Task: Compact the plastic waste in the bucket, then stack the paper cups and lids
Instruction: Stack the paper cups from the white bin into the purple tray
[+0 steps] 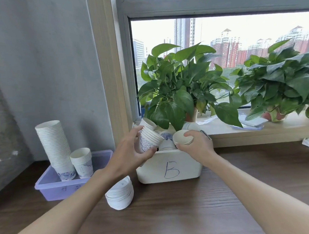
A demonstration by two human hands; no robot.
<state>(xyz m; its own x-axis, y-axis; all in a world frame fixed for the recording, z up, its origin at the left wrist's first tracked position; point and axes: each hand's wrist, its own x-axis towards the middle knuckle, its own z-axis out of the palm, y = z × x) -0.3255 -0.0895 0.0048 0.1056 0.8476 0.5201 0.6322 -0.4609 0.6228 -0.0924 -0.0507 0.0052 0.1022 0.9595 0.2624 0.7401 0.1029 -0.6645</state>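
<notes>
While the left hand (pixel 131 151) grips a tilted cup stack (pixel 150 140) and the right hand (pixel 196 147) pinches lids (pixel 183 137), loose cups (pixel 167 136) beneath them in the bin (pixel 169 170) are half hidden; bare tabletop (pixel 181 206) lies nearer.

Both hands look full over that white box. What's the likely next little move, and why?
Probably the right hand sets its lids on the lid pile on the table: they match, while the left hand grips nested cups.

Handwriting on the lilac plastic tray (pixel 48 188) is too faint to read. Leaves hide most of the pot under the left green potted plant (pixel 180 79); the right green potted plant (pixel 282 83) runs off the edge.
</notes>
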